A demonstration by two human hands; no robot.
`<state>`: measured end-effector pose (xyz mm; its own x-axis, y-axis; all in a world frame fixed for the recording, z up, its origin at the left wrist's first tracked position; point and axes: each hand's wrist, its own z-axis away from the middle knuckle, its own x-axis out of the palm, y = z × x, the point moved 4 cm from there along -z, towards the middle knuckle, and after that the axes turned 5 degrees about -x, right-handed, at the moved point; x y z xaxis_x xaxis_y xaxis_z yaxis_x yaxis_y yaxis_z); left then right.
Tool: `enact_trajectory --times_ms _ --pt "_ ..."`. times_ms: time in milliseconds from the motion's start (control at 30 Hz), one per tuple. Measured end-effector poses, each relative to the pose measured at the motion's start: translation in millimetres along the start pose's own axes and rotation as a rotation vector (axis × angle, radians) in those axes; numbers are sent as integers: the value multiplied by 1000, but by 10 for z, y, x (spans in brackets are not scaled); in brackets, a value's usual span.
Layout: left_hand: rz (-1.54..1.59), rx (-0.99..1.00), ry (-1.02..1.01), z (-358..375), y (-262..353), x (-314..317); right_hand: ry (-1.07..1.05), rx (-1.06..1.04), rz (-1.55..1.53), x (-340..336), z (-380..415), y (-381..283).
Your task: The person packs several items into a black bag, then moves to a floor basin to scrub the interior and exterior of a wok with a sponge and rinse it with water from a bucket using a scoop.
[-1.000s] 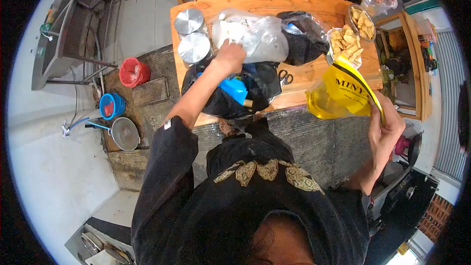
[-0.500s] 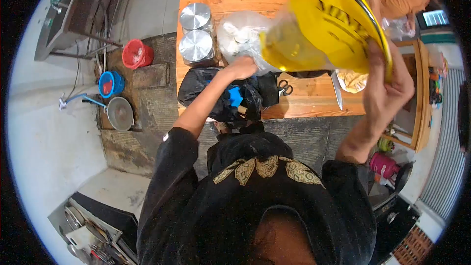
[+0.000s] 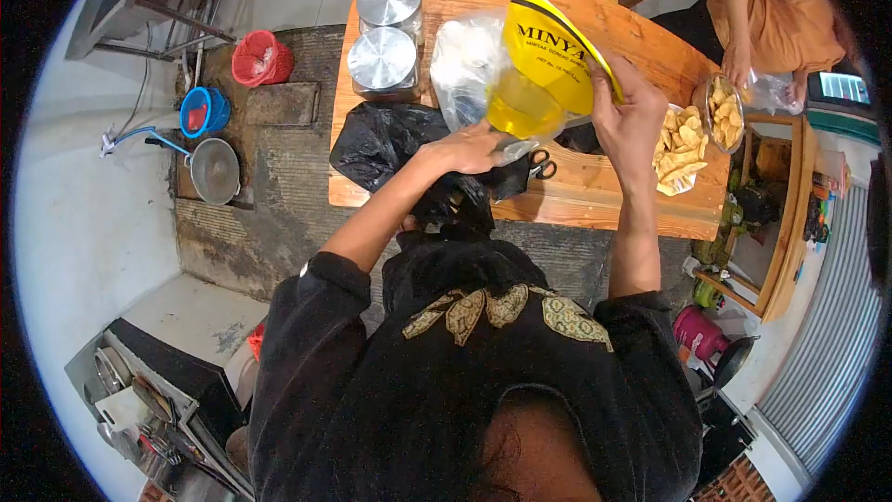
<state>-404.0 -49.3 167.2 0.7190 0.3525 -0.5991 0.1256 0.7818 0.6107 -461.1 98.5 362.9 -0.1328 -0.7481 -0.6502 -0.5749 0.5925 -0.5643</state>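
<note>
My right hand (image 3: 630, 116) grips the right edge of a yellow cooking oil pouch (image 3: 557, 51) with black lettering, held tilted above the wooden table. Golden oil shows through its clear lower part. At the pouch's lower left end is my left hand (image 3: 472, 149), its fingers closed on that end. Behind the left hand lies a clear plastic bag (image 3: 460, 51) with white contents. A crumpled black plastic bag (image 3: 381, 144) spreads under and beside my left wrist. Black-handled scissors (image 3: 543, 165) rest just right of the pouch's bottom.
Two jars with silver lids (image 3: 388, 0) stand at the table's (image 3: 641, 28) left. A plate of chips (image 3: 683, 153) and a container of chips (image 3: 723, 112) are on the right. Another person (image 3: 776, 14) in orange-brown sits beyond them. Buckets (image 3: 263, 58) stand on the floor at left.
The pouch has come down and left with my right hand and is less tilted. My left hand has moved from the clear bag to the pouch's lower end. The chips are now uncovered.
</note>
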Motion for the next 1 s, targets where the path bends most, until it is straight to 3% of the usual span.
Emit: enact_trajectory --times_ms 67,167,267,467,667,767,900,933,1000 --pt "56 32 91 -121 -162 61 -6 -46 97 -61 31 68" --pt "1 -168 376 -321 -304 -192 8 -26 138 -144 85 107" --pt "-151 -53 686 -494 -215 -443 35 -14 111 -253 116 102" --pt "-358 31 588 -875 -300 -695 41 23 17 -350 184 122" --pt "376 -102 427 -833 -328 -1144 -30 59 -83 -269 276 195" --pt "65 136 712 -862 -280 -1223 -35 68 -82 -228 332 285" --pt "-266 434 689 -743 -203 -861 -39 116 -85 -255 367 327" --pt "-463 333 499 -763 -246 -759 -36 112 -76 -268 389 344" --pt "-522 348 557 -609 -251 -719 -33 126 -68 -283 439 367"
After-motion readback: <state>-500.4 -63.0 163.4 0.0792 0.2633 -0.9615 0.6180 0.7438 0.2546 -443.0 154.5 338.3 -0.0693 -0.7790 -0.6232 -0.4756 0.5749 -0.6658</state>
